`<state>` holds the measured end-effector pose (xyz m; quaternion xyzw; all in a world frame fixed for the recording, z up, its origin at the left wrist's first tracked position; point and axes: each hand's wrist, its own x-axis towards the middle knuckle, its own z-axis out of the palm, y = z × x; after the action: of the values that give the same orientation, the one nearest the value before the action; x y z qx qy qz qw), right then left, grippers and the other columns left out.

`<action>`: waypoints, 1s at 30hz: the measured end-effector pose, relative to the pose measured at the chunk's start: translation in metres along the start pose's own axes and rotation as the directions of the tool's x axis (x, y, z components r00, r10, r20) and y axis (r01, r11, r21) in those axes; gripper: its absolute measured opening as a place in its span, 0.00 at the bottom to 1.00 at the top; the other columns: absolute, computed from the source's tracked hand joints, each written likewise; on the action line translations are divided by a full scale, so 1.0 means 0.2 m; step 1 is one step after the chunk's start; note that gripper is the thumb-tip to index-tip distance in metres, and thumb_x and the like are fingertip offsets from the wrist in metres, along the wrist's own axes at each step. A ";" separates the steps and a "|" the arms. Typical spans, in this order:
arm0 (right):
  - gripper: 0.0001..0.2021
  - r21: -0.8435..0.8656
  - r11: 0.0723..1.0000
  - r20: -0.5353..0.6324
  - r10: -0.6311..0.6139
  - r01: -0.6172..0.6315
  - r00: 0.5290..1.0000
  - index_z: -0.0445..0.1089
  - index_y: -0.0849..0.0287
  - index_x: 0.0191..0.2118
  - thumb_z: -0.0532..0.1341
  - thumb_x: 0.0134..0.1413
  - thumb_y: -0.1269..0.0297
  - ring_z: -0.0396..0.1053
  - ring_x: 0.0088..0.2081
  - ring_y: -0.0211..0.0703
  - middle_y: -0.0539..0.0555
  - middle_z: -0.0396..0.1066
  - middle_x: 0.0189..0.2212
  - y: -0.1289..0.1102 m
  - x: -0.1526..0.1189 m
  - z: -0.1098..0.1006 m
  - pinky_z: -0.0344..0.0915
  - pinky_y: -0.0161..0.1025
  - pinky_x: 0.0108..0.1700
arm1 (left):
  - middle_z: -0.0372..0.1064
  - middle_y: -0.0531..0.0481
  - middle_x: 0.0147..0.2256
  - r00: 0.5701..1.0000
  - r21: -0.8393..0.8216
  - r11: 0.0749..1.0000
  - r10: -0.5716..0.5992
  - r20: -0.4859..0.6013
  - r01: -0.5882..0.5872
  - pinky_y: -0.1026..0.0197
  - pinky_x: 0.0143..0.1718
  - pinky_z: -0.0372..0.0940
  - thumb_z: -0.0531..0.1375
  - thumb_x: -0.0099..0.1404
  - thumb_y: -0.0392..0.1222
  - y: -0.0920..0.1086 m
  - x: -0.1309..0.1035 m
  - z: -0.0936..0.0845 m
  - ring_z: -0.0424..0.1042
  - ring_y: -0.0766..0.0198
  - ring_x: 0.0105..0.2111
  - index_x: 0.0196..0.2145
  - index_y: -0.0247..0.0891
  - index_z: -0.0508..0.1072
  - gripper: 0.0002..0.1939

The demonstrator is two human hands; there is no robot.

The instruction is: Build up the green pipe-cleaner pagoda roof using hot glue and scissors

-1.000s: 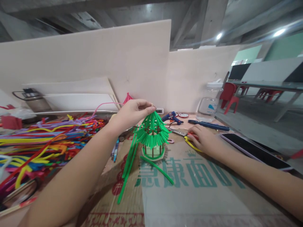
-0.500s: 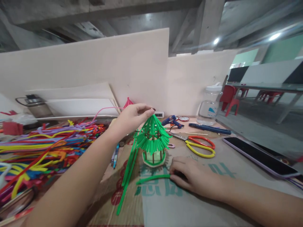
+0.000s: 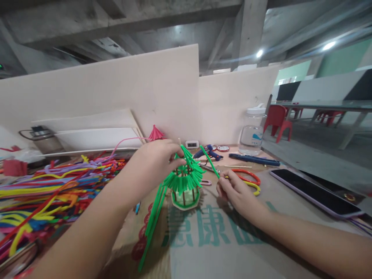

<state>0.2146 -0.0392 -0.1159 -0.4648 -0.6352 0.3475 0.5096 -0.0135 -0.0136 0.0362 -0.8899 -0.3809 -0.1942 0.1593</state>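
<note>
A small pavilion model [image 3: 186, 182] stands upright on the table, with green pipe-cleaner roofs, brown posts and a pale green-edged base. My left hand [image 3: 162, 157] is closed on the left side of its upper roof; the fingertips partly hide that roof. Off to the right of the model, my right hand [image 3: 234, 192] pinches a short green pipe cleaner [image 3: 209, 162], which points up and leftward. Longer green pipe cleaners [image 3: 152, 221] lie on the table left of the model. Scissors [image 3: 247, 176] with red and yellow handles lie behind my right hand, partly covered by it.
A heap of coloured pipe cleaners [image 3: 58, 190] covers the left side. Toward the back are a blue glue gun [image 3: 209, 152], a small digital display [image 3: 192, 144], a pink pipe-cleaner roof [image 3: 156, 133] and a clear water bottle [image 3: 251, 133]. A phone [image 3: 315, 192] lies at right.
My right hand has lifted the short green pipe cleaner off the table and turned it upward. My left hand has shifted from the roof's tip down to its left side.
</note>
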 end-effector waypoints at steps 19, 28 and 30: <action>0.13 0.049 0.996 0.075 0.074 -0.078 0.994 0.54 0.53 0.33 0.52 0.62 0.49 0.59 0.21 0.37 0.43 0.61 0.20 0.02 0.01 0.01 0.56 0.35 0.24 | 0.75 0.49 0.38 0.992 -0.624 0.781 -0.092 -0.081 0.021 0.60 0.35 0.67 0.56 0.70 0.46 0.05 -0.03 -0.11 0.73 0.62 0.36 0.36 0.41 0.69 0.08; 0.13 0.016 0.998 0.055 0.062 -0.063 0.997 0.54 0.53 0.32 0.51 0.62 0.49 0.60 0.21 0.37 0.44 0.61 0.20 0.02 0.02 0.01 0.57 0.34 0.23 | 0.57 0.54 0.20 0.903 -0.541 0.834 -0.311 -0.296 0.110 0.60 0.25 0.57 0.48 0.72 0.51 -0.01 -0.05 -0.20 0.61 0.67 0.21 0.26 0.41 0.63 0.18; 0.13 -0.065 0.997 0.025 0.041 -0.039 0.999 0.54 0.52 0.32 0.48 0.63 0.50 0.60 0.20 0.37 0.43 0.60 0.20 0.04 0.03 0.01 0.57 0.35 0.22 | 0.59 0.53 0.20 0.905 -0.318 0.931 -0.283 -0.317 0.180 0.59 0.26 0.54 0.50 0.70 0.49 -0.05 -0.02 -0.17 0.60 0.66 0.22 0.23 0.40 0.63 0.19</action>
<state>0.2142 -0.0312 -0.1224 -0.4891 -0.6434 0.3431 0.4787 -0.0316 -0.0242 0.0644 -0.8008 -0.4180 -0.4227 0.0734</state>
